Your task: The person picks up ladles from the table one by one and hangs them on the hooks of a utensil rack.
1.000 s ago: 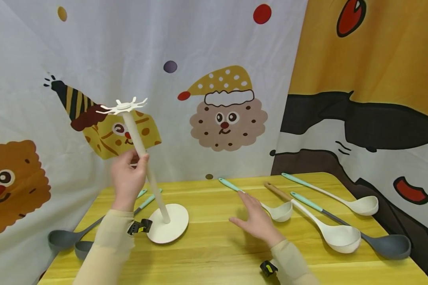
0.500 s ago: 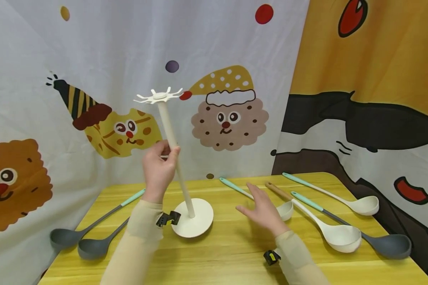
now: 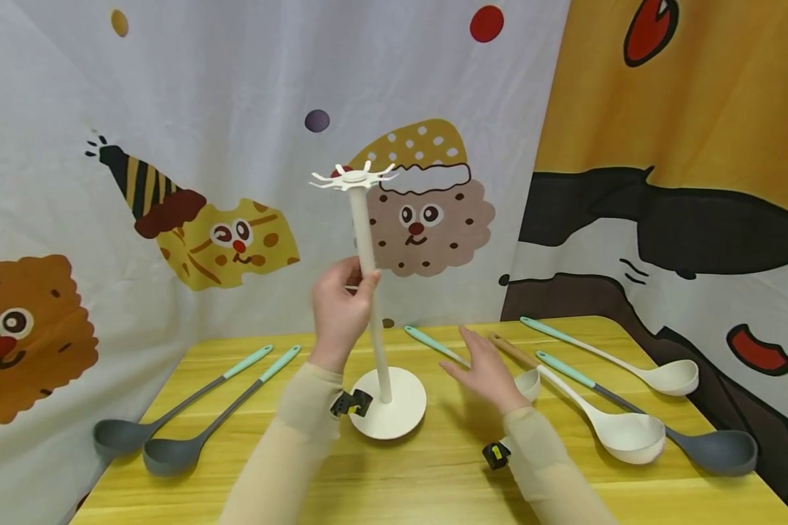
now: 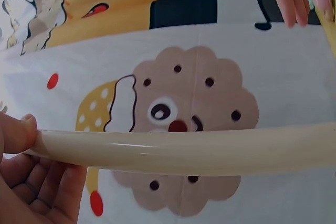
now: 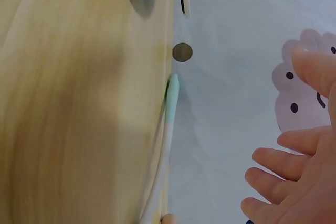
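A cream utensil stand (image 3: 363, 226) has a round base, a slim pole and a ring of hooks on top. My left hand (image 3: 341, 310) grips it around mid-pole, with thumb and fingers closing on the shaft. The left wrist view shows that pole (image 4: 184, 150) running across, the thumb on one side. Whether the base touches the wooden table (image 3: 407, 485) I cannot tell. To the right, my right hand (image 3: 486, 375) hovers with fingers spread and holds nothing. Behind it lies a white ladle (image 3: 427, 337) with a mint handle, its bowl partly hidden by that hand.
Two grey ladles, one (image 3: 171, 457) nearer and one (image 3: 117, 437) farther left, lie on the table's left. At the right lie a white ladle (image 3: 630, 439) with a wooden handle, a grey ladle (image 3: 722, 452) and another white ladle (image 3: 675, 378). A printed curtain (image 3: 236, 109) hangs behind.
My left hand has carried the stand rightward from the table's left side to near its middle, uncovering the two grey ladles. My right hand has shifted only slightly and stays spread.
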Action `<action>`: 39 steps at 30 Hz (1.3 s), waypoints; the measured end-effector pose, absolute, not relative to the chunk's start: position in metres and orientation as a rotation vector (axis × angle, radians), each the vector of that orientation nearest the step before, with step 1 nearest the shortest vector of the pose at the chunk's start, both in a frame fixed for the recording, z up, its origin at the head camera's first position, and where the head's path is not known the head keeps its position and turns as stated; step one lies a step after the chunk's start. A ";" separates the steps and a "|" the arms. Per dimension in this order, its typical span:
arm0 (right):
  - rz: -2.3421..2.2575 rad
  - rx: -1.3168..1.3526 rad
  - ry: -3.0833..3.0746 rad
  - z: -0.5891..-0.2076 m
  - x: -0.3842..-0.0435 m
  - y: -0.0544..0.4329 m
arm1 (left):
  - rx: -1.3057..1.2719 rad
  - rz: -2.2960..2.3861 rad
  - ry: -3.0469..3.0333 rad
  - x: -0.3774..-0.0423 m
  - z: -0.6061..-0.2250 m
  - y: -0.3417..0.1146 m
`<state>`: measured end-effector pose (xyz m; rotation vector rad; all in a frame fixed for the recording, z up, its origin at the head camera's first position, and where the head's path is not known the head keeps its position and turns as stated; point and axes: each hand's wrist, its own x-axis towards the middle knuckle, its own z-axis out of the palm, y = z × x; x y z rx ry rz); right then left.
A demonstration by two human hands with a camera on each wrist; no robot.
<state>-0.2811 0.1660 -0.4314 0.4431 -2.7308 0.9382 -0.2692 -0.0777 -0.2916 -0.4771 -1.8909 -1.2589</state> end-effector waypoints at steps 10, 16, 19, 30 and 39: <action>0.870 0.413 -2.766 -0.432 -0.287 0.162 | -0.512 -1.274 -1.883 -0.271 -0.298 -0.053; 0.847 0.388 -2.772 -0.430 -0.291 0.161 | -0.510 -1.270 -1.876 -0.270 -0.300 -0.043; 0.850 0.378 -2.773 -0.430 -0.292 0.162 | -0.522 -1.267 -1.861 -0.271 -0.301 -0.039; 0.877 0.322 -2.790 -0.430 -0.297 0.157 | -0.520 -1.272 -1.874 -0.272 -0.310 -0.029; 0.897 0.299 -2.807 -0.435 -0.299 0.156 | -0.504 -1.280 -1.885 -0.271 -0.314 -0.025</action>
